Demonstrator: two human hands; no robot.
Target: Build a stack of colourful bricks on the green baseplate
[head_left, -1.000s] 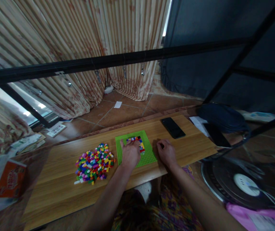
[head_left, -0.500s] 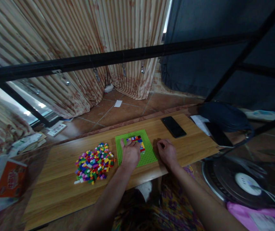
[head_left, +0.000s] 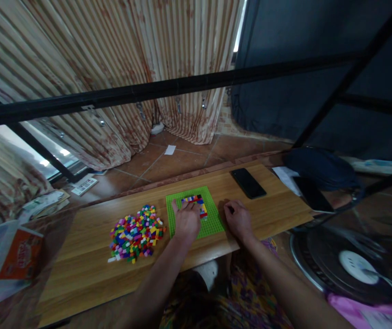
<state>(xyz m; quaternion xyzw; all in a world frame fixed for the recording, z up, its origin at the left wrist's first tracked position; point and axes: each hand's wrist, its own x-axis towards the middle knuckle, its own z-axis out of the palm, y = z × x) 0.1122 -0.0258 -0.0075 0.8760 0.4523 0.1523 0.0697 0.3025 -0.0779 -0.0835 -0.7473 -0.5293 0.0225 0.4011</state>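
I'm holding my left hand [head_left: 187, 223] over the bricks [head_left: 203, 209] on the green board [head_left: 214, 223], probably steadying them; I can't tell its grip. My right hand [head_left: 238, 219] is resting just beside, fingers curled closed.

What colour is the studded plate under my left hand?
The studded plate is bright green, seen best in the head view.

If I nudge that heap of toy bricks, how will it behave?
The toy brick heap would probably scatter, since its bricks look loose. They'd likely slide rather than roll, given their blocky shapes, and seem light, being tiny.
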